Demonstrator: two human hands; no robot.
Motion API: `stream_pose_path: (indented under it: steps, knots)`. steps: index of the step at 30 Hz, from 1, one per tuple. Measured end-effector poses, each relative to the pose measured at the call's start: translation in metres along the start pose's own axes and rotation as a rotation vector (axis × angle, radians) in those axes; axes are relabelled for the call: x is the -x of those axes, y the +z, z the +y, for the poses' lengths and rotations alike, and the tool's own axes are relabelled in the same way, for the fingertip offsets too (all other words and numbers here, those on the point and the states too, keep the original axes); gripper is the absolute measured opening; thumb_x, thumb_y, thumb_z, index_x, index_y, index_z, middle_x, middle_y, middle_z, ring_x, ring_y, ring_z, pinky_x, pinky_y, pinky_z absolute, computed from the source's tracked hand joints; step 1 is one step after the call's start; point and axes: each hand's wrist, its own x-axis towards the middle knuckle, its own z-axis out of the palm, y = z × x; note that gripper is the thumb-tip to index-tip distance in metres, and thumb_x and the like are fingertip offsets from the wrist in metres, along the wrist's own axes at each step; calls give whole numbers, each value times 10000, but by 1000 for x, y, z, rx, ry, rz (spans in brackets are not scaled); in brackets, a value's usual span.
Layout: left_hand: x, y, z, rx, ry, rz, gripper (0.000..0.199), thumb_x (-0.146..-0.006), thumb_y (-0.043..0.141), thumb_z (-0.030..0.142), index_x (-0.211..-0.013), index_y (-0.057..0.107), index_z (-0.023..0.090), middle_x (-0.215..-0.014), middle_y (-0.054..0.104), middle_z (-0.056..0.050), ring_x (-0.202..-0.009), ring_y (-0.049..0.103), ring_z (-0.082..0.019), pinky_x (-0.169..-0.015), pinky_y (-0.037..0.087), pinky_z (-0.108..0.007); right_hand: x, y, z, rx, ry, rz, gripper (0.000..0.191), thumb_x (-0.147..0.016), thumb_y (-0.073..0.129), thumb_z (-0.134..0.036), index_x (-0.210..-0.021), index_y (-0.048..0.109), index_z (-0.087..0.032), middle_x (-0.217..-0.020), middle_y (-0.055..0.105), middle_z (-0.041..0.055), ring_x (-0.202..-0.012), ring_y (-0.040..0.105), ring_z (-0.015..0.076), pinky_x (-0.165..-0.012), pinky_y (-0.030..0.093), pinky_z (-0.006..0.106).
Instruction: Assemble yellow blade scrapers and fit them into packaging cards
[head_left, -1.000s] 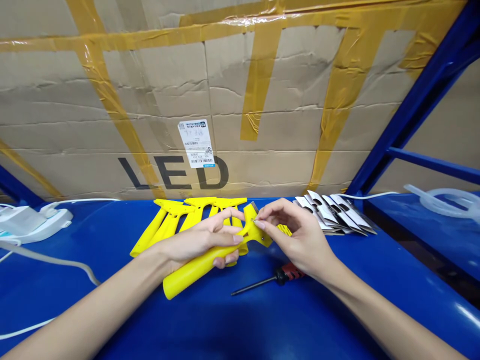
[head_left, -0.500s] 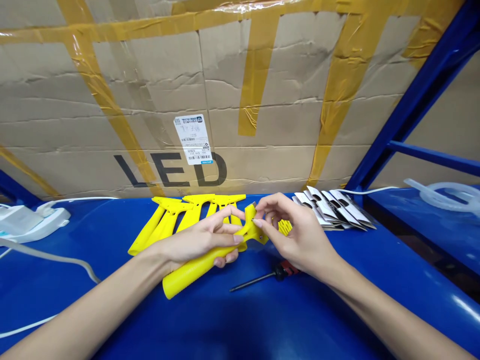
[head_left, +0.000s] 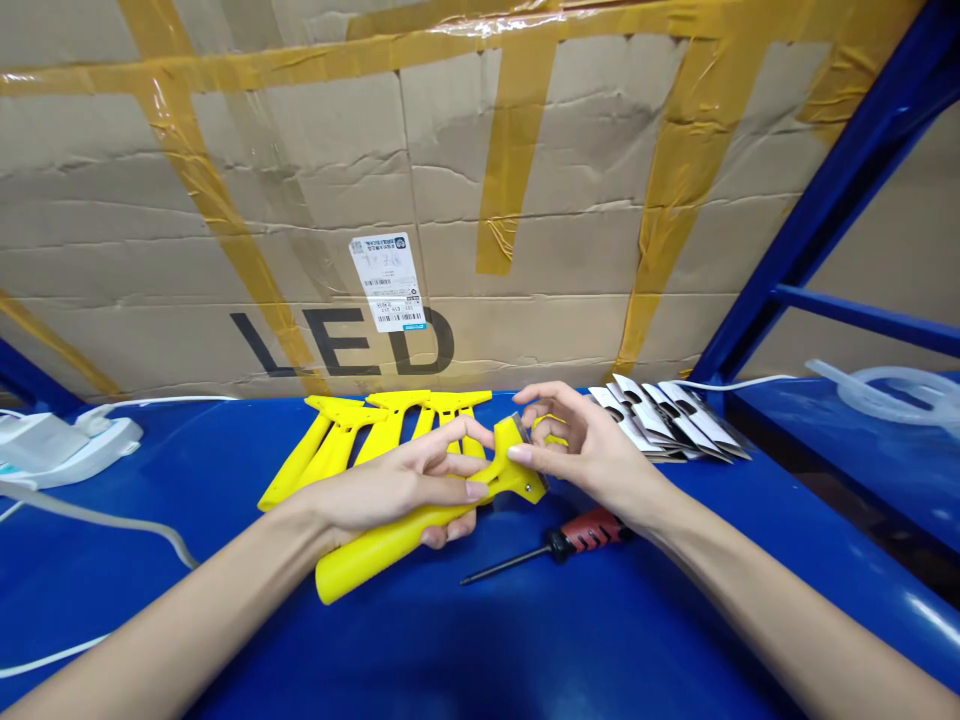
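Observation:
A yellow scraper (head_left: 375, 550) lies tilted across my left hand (head_left: 416, 485), whose fingers and thumb are closed round its neck. The scraper's handle points down to the left. Along the far edge of its head runs a thin metal blade (head_left: 523, 430), and a small screw (head_left: 529, 488) shows in the head's lower corner. My right hand (head_left: 577, 435) has its thumb pressed on the head's face, with the other fingers curled by the blade side. Below that hand rests a screwdriver (head_left: 577, 537) with a red and black handle, its shaft pointing left.
Several yellow scraper bodies (head_left: 322, 455) lie behind my left hand on the blue tabletop (head_left: 480, 650). White card sleeves (head_left: 667, 415) are piled at the right. A large taped carton (head_left: 450, 180) stands at the back. A white power strip (head_left: 94, 450) sits far left.
The scraper's head has shifted slightly right and down. My right thumb has moved from a pinch near the upper head to lying on its face. More of the screwdriver's handle shows.

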Motion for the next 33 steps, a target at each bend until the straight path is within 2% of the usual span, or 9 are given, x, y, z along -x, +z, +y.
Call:
stream_pose_path:
  steps: [6, 10, 12, 15, 18, 22, 24, 29, 33]
  knots:
    - [-2, -3, -1, 108, -18, 65, 341, -927, 664, 220, -1148, 406, 252, -711, 541, 34, -582, 506, -88, -490, 326, -176, 0, 10, 3, 141, 11, 74, 425, -771, 779, -487, -1048, 601, -218, -862, 612, 6, -667, 554, 138, -615, 487, 287]
    - [-4, -7, -3, 203, -16, 126, 360, -907, 691, 199, -1140, 419, 239, -689, 551, 21, -551, 497, -83, -470, 296, -167, -2, -4, -3, 209, -36, 148, 372, -855, 685, -538, -1019, 583, -220, -831, 628, 11, -670, 569, 152, -591, 461, 287]
    - [-5, -12, -4, 235, 20, 161, 368, -896, 706, 195, -1140, 433, 238, -683, 557, 13, -550, 501, -87, -471, 297, -164, 1, -20, -10, 391, -45, 24, 312, -873, 682, -515, -866, 587, -217, -782, 623, 6, -691, 564, 155, -601, 440, 282]
    - [-4, -18, -2, 249, 38, 192, 356, -917, 683, 213, -1168, 433, 246, -672, 568, 4, -529, 489, -78, -480, 316, -157, 9, -42, -17, 743, -53, -351, 341, -700, 861, -457, -893, 689, -234, -878, 690, 24, -802, 603, 203, -687, 463, 311]
    - [-2, -22, 1, 255, 14, 214, 338, -940, 646, 218, -1194, 425, 249, -673, 580, 1, -486, 465, -59, -477, 324, -149, 18, -52, -16, 899, 41, -469, 400, -581, 942, -363, -923, 764, -254, -951, 712, 50, -894, 629, 264, -757, 488, 357]
    - [-2, -22, 2, 294, 42, 260, 361, -909, 667, 162, -1193, 458, 240, -746, 593, 2, -491, 496, -56, -475, 356, -160, 26, -55, -11, 866, 31, -563, 208, -706, 881, -313, -882, 786, -256, -894, 700, 50, -850, 634, 244, -753, 501, 356]
    - [-3, -20, 0, 301, 62, 268, 370, -897, 681, 155, -1186, 465, 238, -756, 597, 2, -513, 517, -65, -477, 367, -165, 29, -58, -11, 747, -26, -529, 146, -829, 783, -371, -918, 779, -255, -893, 704, 50, -846, 637, 230, -764, 508, 353]
    - [-3, -10, -3, 278, 75, 314, 378, -891, 706, 180, -1175, 461, 228, -677, 552, 23, -524, 487, -70, -471, 348, -160, 34, -68, -12, 426, -37, -240, 390, -994, 506, -520, -926, 750, -223, -766, 712, 51, -663, 636, 185, -608, 513, 315]
    - [4, 2, -6, 333, 125, 404, 415, -867, 724, 141, -1168, 456, 237, -788, 560, 15, -560, 502, -59, -449, 330, -145, 33, -74, -9, 494, -77, 52, 365, -910, 626, -547, -976, 785, -225, -767, 737, 66, -621, 646, 188, -519, 503, 304]
